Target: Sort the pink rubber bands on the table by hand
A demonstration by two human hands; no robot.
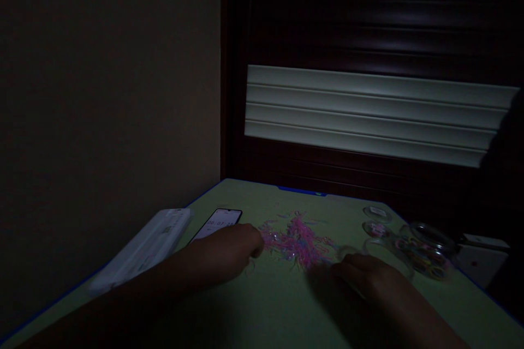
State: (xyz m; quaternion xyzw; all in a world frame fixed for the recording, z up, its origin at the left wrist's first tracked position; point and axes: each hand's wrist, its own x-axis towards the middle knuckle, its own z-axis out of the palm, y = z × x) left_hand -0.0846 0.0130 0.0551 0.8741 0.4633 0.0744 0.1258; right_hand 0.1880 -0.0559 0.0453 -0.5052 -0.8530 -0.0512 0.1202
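Note:
In the dim head view, a tangled pile of pink, blue and white strands or small bands (301, 242) lies on the pale green tabletop (270, 308). My left hand (237, 248) is at the pile's left edge with its fingers curled closed. A faint thin loop (250, 268) shows just below those fingertips; whether they hold it is unclear. To the right of the pile, my right hand (368, 275) is low over the table, fingers bent and pressed together. What its fingertips grip, if anything, is hidden. A clear round rim (350, 251) shows just behind them.
A phone (216, 222) with a running timer lies behind my left hand, beside a long white translucent case (143, 248). At right are a clear jar of coloured bands (426, 253) and small round clear containers (377, 214). A wall (110, 92) borders the left.

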